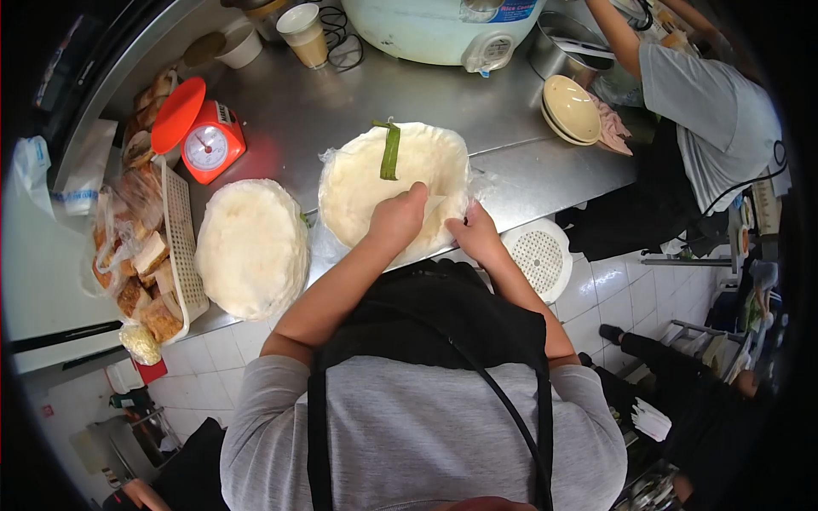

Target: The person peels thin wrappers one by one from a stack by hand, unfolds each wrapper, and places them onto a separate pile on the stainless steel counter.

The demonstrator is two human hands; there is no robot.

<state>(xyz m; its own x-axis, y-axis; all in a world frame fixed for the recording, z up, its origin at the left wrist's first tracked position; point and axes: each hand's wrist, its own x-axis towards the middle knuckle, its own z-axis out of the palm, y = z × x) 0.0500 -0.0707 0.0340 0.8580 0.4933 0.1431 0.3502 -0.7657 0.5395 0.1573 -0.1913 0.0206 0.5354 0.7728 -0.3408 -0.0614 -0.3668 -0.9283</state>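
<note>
Stack [251, 247] on counter [520, 175], close for reach | L hand [399, 220] closed on sheet [354, 183], prob. to hold flap up | leaf [389, 153] on sheet, maybe as marker | R hand [477, 234] at sheet's R edge, prob. steadying; grip: can't tell

The scale [223, 146] stands behind the left stack [251, 247].

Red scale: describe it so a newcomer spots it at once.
On the metal counter, look left to the pale basket. By its far end, beyond the round pale stack, stands the red scale. Its bright red body and round white dial set it apart from those pale neighbours.
</note>
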